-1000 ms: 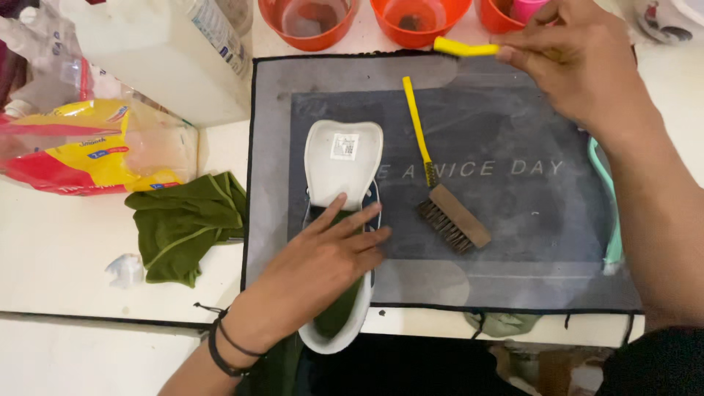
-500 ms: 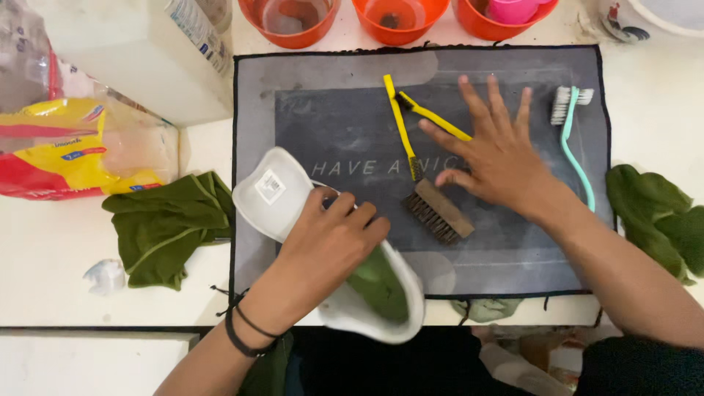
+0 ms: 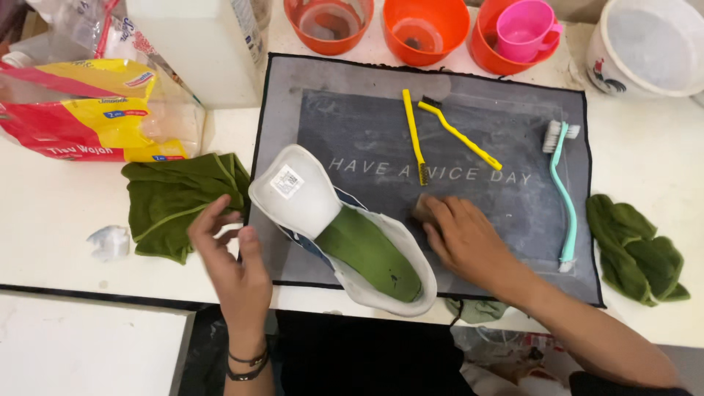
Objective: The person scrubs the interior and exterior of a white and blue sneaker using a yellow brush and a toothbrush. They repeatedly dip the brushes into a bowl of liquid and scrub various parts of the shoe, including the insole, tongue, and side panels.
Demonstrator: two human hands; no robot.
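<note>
The white shoe (image 3: 345,231) lies sole-side down on the near left part of the grey mat (image 3: 513,103), its tongue flipped up toward the far left and a green insole showing in its opening; its heel end overhangs the mat's near edge and the table edge. The left hand (image 3: 231,260) hovers just left of the shoe, fingers loosely curled and apart, gripping nothing. The right hand (image 3: 466,242) rests on the mat just right of the shoe, fingers closed over the wooden brush (image 3: 424,207), of which only a corner shows.

With neither hand on it, the shoe could tip off the near edge if the mat is nudged. The brush could slip too, since the grasp covers it from above.

On the mat beyond the shoe lie two yellow brushes (image 3: 414,139), crossed near their heads; a teal brush (image 3: 563,191) lies along the mat's right side. A green cloth (image 3: 176,198) sits left of the mat, another right of it. Orange bowls (image 3: 429,26) and a pink cup (image 3: 524,29) stand beyond the mat's far edge; none blocks either hand
</note>
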